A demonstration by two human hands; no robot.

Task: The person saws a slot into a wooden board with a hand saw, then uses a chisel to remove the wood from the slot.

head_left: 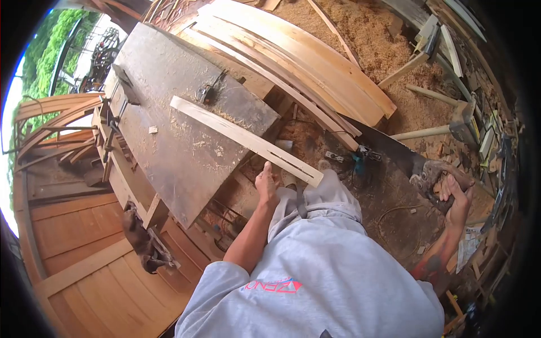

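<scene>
A pale slotted wooden board [231,131] lies across the metal-topped table, its slotted end reaching past the edge toward my lap. My left hand [267,183] is at that end, thumb tip at the board's near edge and fingers curled in below it. Out to the right, my right hand [458,197] is closed around a dark, worn, block-like tool [438,179] with round parts on its side. What kind of tool it is, I cannot tell.
The metal tabletop [163,67] carries wood shavings and a small dark fitting [208,93]. Beyond it lie long planks [315,67] and a heap of sawdust [377,39]. Wooden panels [96,242] and a clamp-like dark tool [141,239] are at left. A cord [389,211] crosses the floor.
</scene>
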